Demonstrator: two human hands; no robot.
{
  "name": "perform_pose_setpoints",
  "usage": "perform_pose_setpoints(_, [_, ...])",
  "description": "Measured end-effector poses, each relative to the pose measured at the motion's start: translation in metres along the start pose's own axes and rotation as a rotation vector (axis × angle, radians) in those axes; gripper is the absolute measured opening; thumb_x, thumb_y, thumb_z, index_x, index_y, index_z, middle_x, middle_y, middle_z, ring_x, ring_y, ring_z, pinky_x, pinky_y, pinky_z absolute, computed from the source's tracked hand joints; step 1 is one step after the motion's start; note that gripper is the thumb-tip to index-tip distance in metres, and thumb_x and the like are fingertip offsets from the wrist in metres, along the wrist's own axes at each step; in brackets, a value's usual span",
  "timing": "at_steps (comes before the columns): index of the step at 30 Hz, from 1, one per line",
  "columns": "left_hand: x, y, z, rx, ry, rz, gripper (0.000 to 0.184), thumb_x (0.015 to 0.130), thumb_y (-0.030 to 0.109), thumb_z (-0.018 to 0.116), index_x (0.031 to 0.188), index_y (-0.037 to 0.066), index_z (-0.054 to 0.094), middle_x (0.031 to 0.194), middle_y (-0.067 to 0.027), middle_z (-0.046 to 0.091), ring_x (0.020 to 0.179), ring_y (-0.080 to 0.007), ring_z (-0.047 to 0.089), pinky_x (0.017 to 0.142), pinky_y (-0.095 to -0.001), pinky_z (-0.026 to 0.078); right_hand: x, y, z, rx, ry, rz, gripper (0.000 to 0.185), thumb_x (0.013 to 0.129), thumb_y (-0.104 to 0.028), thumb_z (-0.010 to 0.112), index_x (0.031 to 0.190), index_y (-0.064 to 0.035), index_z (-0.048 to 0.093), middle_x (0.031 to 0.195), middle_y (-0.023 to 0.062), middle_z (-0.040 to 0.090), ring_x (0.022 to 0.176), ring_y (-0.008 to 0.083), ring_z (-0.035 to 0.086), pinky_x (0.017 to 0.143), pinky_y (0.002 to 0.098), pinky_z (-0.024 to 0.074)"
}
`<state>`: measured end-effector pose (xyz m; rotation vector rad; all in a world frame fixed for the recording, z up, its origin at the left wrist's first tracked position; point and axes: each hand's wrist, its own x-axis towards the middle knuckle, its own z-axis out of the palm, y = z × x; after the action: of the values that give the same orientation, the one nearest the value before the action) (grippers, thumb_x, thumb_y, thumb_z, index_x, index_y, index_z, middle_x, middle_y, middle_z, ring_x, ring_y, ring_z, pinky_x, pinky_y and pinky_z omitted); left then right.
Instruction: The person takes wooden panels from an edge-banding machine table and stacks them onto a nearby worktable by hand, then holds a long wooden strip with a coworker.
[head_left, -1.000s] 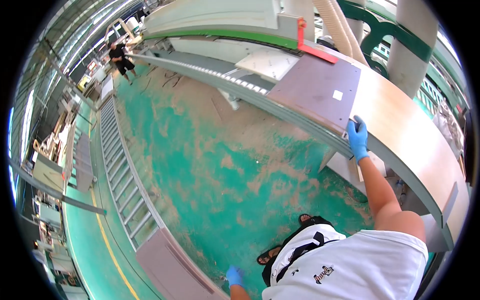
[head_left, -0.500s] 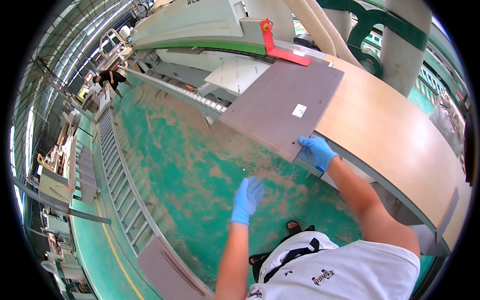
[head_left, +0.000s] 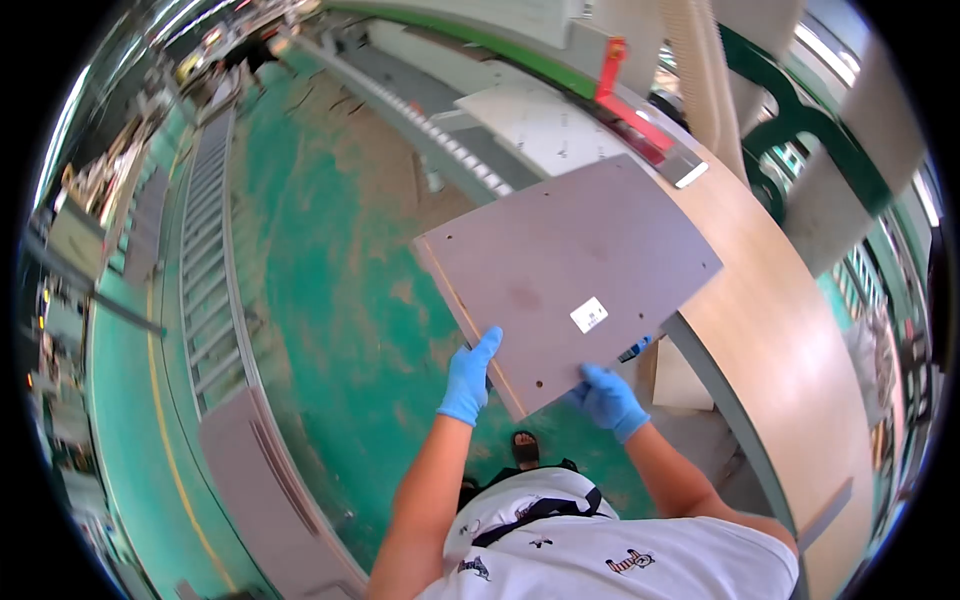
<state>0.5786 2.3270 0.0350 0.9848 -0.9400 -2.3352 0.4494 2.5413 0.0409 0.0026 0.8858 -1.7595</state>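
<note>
A grey-brown board [head_left: 560, 270] with small dark holes and a white label [head_left: 589, 315] is held tilted in front of the body, over the edge of the curved wooden table. My left hand [head_left: 470, 378], in a blue glove, grips its left edge, thumb on top. My right hand [head_left: 610, 400], also blue-gloved, is closed on the near edge, with the fingers partly hidden underneath. The board's near left edge shows a thin light strip.
The curved wooden table [head_left: 790, 330] runs along the right. Behind the board are a red bracket [head_left: 632, 118], a white sheet [head_left: 540, 125] and a machine with a green strip. Stacked boards [head_left: 255, 480] and a roller conveyor [head_left: 207, 270] stand left. Another person [head_left: 250, 55] bends far off.
The board has come off the machine bed and turned toward the body. My left hand has risen from the lower left and taken hold of it. My right hand has moved along its near edge.
</note>
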Motion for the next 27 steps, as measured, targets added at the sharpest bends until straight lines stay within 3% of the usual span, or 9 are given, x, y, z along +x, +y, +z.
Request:
perform_pose_setpoints(2, [-0.031, 0.003, -0.03, 0.032, -0.008, -0.02, 0.049, 0.085, 0.025, 0.073, 0.123, 0.001, 0.055, 0.119, -0.0117, 0.061, 0.105, -0.0219, 0.062, 0.089, -0.0369, 0.052, 0.015, 0.0, -0.047, 0.206, 0.145, -0.158, 0.05, 0.089, -0.028, 0.066, 0.133, -0.01, 0.049, 0.127, 0.0054, 0.058, 0.119, 0.0258, 0.054, 0.104, 0.0436, 0.0413])
perform_pose_setpoints(4, [-0.051, -0.004, -0.076, -0.028, 0.079, -0.037, 0.05, 0.084, 0.024, 0.074, 0.124, 0.001, 0.054, 0.119, -0.0117, 0.061, 0.105, -0.0221, 0.061, 0.09, -0.0369, 0.052, 0.008, -0.018, -0.061, 0.194, 0.11, -0.275, 0.05, 0.089, -0.032, 0.064, 0.131, -0.0091, 0.05, 0.126, 0.0073, 0.058, 0.118, 0.0273, 0.054, 0.104, 0.0434, 0.0414])
perform_pose_setpoints(9, [-0.1, -0.037, -0.212, -0.232, 0.338, -0.025, 0.052, 0.086, 0.029, 0.071, 0.125, -0.001, 0.055, 0.12, -0.0118, 0.061, 0.106, -0.0224, 0.061, 0.092, -0.036, 0.051, -0.002, 0.029, -0.033, -0.076, 0.116, -0.096, 0.051, 0.089, -0.031, 0.064, 0.132, -0.0072, 0.049, 0.128, 0.0087, 0.056, 0.119, 0.0266, 0.053, 0.102, 0.0428, 0.043])
perform_pose_setpoints(12, [-0.15, -0.046, -0.291, -0.425, 0.517, 0.006, 0.053, 0.088, 0.036, 0.067, 0.124, -0.002, 0.056, 0.12, -0.0121, 0.061, 0.106, -0.0224, 0.061, 0.092, -0.0349, 0.051, -0.009, 0.083, 0.039, -0.308, -0.009, -0.012, 0.052, 0.088, -0.028, 0.065, 0.133, -0.0075, 0.049, 0.13, 0.0085, 0.055, 0.119, 0.0256, 0.053, 0.1, 0.0414, 0.0442])
perform_pose_setpoints(14, [-0.186, -0.054, -0.346, -0.311, 0.623, -0.054, 0.053, 0.09, 0.04, 0.063, 0.123, -0.001, 0.057, 0.12, -0.0126, 0.062, 0.106, -0.0228, 0.062, 0.093, -0.0356, 0.051, -0.003, 0.122, 0.091, -0.374, -0.094, 0.091, 0.051, 0.088, -0.027, 0.065, 0.132, -0.0075, 0.049, 0.128, 0.0084, 0.056, 0.117, 0.0249, 0.054, 0.098, 0.0405, 0.0452])
perform_pose_setpoints(18, [-0.274, -0.02, -0.397, -0.454, 0.832, -0.007, 0.051, 0.09, 0.038, 0.063, 0.124, 0.001, 0.058, 0.12, -0.0133, 0.062, 0.104, -0.0238, 0.062, 0.092, -0.0361, 0.051, 0.057, 0.186, 0.173, -0.521, -0.17, 0.395, 0.047, 0.087, -0.024, 0.066, 0.128, -0.0059, 0.052, 0.124, 0.0078, 0.059, 0.114, 0.0233, 0.057, 0.094, 0.0384, 0.0474])
perform_pose_setpoints(20, [-0.299, -0.027, -0.426, -0.732, 0.854, 0.145, 0.05, 0.09, 0.038, 0.063, 0.123, 0.002, 0.059, 0.119, -0.0129, 0.063, 0.103, -0.0243, 0.063, 0.09, -0.0365, 0.051, 0.09, 0.227, 0.212, -0.602, -0.163, 0.429, 0.043, 0.087, -0.02, 0.065, 0.125, -0.0042, 0.054, 0.12, 0.0073, 0.06, 0.111, 0.0221, 0.058, 0.093, 0.036, 0.0476])
perform_pose_setpoints(23, [-0.344, -0.044, -0.486, -0.919, 0.901, 0.219, 0.049, 0.089, 0.038, 0.063, 0.123, 0.002, 0.059, 0.116, -0.0121, 0.064, 0.103, -0.0246, 0.063, 0.088, -0.0383, 0.052, 0.119, 0.313, 0.306, -0.655, -0.359, 0.479, 0.042, 0.088, -0.021, 0.064, 0.125, -0.0042, 0.053, 0.123, 0.0077, 0.06, 0.112, 0.021, 0.058, 0.091, 0.0327, 0.0487])
perform_pose_setpoints(27, [-0.403, -0.067, -0.528, -0.967, 1.03, 0.38, 0.046, 0.09, 0.037, 0.063, 0.122, 0.003, 0.06, 0.115, -0.0113, 0.065, 0.1, -0.0254, 0.064, 0.086, -0.041, 0.053, 0.17, 0.431, 0.371, -0.637, -0.419, 0.696, 0.039, 0.087, -0.013, 0.063, 0.124, -0.0042, 0.054, 0.123, 0.0087, 0.06, 0.114, 0.0219, 0.057, 0.097, 0.0358, 0.0472])
